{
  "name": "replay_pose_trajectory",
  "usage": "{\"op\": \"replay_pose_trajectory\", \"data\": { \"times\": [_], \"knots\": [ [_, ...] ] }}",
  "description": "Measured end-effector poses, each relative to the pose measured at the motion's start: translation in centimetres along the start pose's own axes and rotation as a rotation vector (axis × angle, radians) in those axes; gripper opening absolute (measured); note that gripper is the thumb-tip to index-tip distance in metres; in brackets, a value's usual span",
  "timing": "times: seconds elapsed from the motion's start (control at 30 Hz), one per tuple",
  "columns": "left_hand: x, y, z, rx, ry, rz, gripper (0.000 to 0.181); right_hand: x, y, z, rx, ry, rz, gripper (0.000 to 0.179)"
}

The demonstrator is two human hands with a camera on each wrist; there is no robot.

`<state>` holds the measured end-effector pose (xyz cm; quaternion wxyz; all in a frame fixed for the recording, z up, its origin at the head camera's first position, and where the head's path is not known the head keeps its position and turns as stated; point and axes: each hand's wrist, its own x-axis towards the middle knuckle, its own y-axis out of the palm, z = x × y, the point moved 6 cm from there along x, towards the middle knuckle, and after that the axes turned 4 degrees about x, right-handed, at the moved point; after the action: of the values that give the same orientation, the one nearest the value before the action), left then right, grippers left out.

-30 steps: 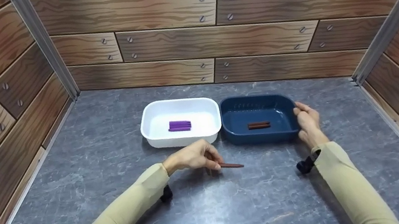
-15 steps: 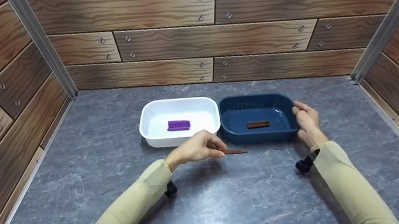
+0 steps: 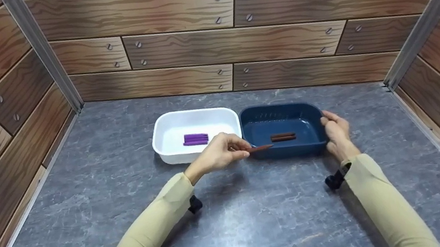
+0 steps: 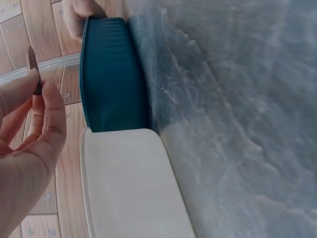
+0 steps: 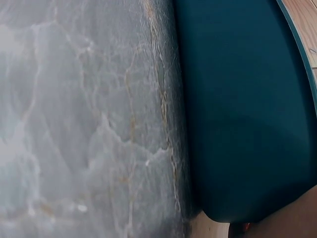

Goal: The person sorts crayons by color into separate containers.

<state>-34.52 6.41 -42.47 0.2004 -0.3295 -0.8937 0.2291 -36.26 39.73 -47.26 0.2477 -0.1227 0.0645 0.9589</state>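
My left hand [image 3: 226, 152] pinches a slim brown crayon [image 3: 261, 148] between thumb and fingertips, its pointed end facing right. In the head view the crayon overlaps the near left rim of a dark blue plastic bin [image 3: 313, 145]; the left wrist view shows the crayon [image 4: 32, 64] held above rim height. Two brown crayons [image 3: 283, 137] lie side by side inside that bin. At the bin's right end my right hand [image 3: 337, 130] grips the rim. A white bin [image 3: 173, 157] stands against the blue one on the left, with several purple crayons [image 3: 195, 139] in it.
Both bins stand on a grey marbled tabletop [image 3: 259, 221]. Wood-patterned panels [image 3: 175, 48] close off the back and both sides, with metal posts [image 3: 51, 56] at the corners.
My left hand has risen and moved forward with the brown crayon, from over the tabletop to the blue bin's near rim. The right hand stays on the bin.
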Motion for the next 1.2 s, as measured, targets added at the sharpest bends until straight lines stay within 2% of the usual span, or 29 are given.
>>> {"op": "replay_pose_trajectory", "data": {
  "times": [0.27,0.47,0.9,1.2],
  "knots": [
    [1.3,-0.4,0.1,0.014,-0.027,-0.049,0.015,0.0,-0.1,0.1,-0.004,0.005,0.005,0.049],
    [2.5,-0.3,0.0,0.048,-0.025,-0.087,0.015,0.0,-0.1,0.2,-0.003,-0.013,0.01,0.05],
    [5.6,-0.2,1.6,-0.031,-0.132,-0.149,0.013,-0.1,0.0,0.0,0.014,-0.008,-0.006,0.05],
    [7.2,0.6,1.9,-0.072,-0.169,-0.197,0.013,-0.2,0.0,0.1,-0.006,0.007,-0.008,0.05]
  ]
}}
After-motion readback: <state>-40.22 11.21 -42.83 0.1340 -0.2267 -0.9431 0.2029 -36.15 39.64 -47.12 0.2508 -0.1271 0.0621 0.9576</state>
